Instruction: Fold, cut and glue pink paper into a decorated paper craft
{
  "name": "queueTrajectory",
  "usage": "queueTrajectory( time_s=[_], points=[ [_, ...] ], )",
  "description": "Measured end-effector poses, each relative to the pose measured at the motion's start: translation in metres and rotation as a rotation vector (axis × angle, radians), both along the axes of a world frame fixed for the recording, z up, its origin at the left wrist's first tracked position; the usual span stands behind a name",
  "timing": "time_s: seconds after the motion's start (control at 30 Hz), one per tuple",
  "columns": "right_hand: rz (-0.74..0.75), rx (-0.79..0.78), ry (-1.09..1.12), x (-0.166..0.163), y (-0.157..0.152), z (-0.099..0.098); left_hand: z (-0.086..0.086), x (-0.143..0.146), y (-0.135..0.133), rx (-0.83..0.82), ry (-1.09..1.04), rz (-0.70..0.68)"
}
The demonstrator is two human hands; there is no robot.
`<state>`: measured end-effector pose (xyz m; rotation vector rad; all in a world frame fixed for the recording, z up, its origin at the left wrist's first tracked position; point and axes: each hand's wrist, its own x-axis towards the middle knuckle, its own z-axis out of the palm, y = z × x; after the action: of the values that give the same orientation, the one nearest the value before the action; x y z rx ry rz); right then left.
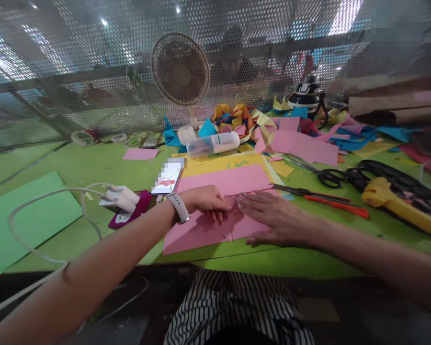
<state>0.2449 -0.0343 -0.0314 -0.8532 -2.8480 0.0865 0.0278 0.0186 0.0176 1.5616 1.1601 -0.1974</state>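
Observation:
A pink sheet of paper (197,232), partly folded, lies on the green table (283,261) in front of me. My left hand (206,200), with a white watch on its wrist, rests on the fold with its fingers curled down on the paper. My right hand (273,218) lies flat on the sheet's right part, fingers stretched out and pointing left. The two hands' fingertips almost meet at the crease. A second pink sheet (226,181) lies just behind them on a yellow sheet.
Orange-handled scissors (323,200) and black scissors (332,177) lie to the right, beside a yellow tool (398,203). A phone (167,181), a white charger and cable (118,197), a plastic bottle (212,143), a fan (180,69) and heaps of coloured paper (309,132) fill the back.

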Motion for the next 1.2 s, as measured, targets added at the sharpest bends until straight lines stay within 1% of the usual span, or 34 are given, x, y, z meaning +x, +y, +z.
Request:
queueTrajectory(
  time_s=[0.13,0.27,0.4,0.57,0.67,0.7,0.73,0.77,0.8,0.83,0.93,0.97,1.0,1.03,1.1,1.2],
  points=[
    [0.002,-0.009,-0.004,0.0,0.0,-0.001,-0.003,0.0,0.006,-0.026,0.02,-0.036],
    [-0.006,-0.015,0.015,0.0,0.0,0.0,-0.004,-0.001,0.008,-0.049,0.026,-0.04],
    [-0.007,-0.034,0.016,0.0,-0.001,0.001,-0.003,-0.008,0.003,-0.08,0.027,0.012],
    [-0.023,-0.032,-0.031,0.002,-0.002,0.002,-0.008,-0.017,-0.001,-0.083,0.008,0.053],
    [0.008,-0.022,0.004,0.003,0.0,0.012,-0.009,-0.017,-0.003,-0.088,-0.004,0.084],
    [-0.018,-0.024,0.041,0.002,0.001,0.017,-0.009,-0.017,-0.003,-0.087,-0.009,0.098],
    [-0.082,-0.036,0.079,-0.001,0.003,0.023,-0.009,-0.016,-0.004,-0.082,-0.012,0.11],
    [-0.167,-0.075,0.108,-0.004,0.006,0.029,-0.008,-0.016,-0.004,-0.075,-0.017,0.119],
    [-0.272,-0.151,0.12,-0.009,0.009,0.035,-0.008,-0.015,-0.005,-0.069,-0.018,0.124],
    [-0.351,-0.278,0.103,-0.015,0.014,0.039,-0.008,-0.015,-0.005,-0.065,-0.016,0.123],
    [-0.416,-0.834,-0.004,-0.033,0.031,0.044,-0.008,-0.015,-0.005,-0.056,-0.006,0.118],
    [-0.426,-0.97,-0.018,-0.038,0.036,0.043,-0.008,-0.016,-0.005,-0.055,-0.006,0.117],
    [-0.437,-1.067,-0.019,-0.042,0.041,0.041,-0.008,-0.016,-0.004,-0.052,-0.006,0.118],
    [-0.445,-1.128,-0.015,-0.044,0.045,0.04,-0.008,-0.016,-0.004,-0.05,-0.008,0.119],
    [-0.45,-1.194,-0.009,-0.044,0.052,0.036,-0.008,-0.017,-0.004,-0.05,-0.007,0.114],
    [-0.47,-1.205,0.003,-0.036,0.056,0.033,-0.009,-0.016,-0.004,-0.056,-0.009,0.107]
  ],
)
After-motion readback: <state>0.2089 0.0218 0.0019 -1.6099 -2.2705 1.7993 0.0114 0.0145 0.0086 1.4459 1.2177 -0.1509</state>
